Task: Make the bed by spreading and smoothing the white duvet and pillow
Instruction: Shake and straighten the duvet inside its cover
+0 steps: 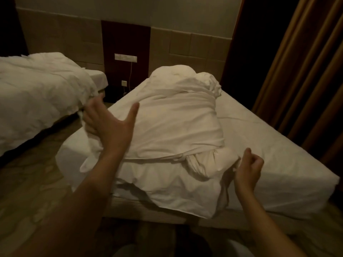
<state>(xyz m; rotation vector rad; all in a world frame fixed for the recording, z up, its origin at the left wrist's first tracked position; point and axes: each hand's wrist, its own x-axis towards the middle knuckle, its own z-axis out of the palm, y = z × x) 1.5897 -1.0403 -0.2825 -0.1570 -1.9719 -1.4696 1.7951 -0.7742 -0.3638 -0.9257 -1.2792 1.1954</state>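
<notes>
Head view: my hands at the near end of a bunched duvet, spreading not yet begun.

My left hand is spread wide, thumb out, fingers pushed into the duvet's left edge at about ten o'clock from the heap's middle; whether those fingers pinch cloth I cannot tell. My right hand has its fingers curled at the heap's right corner, about four o'clock, touching the cloth, though a real pinch is not plain. The duvet lies rolled in a long mound down the left half of the bed, its near end hanging over the foot, bare sheet to the right. A pillow may sit under the far hump at twelve o'clock; I cannot be sure. Next, I judge, both hands need firm corners, then a pull apart toward three o'clock.
</notes>
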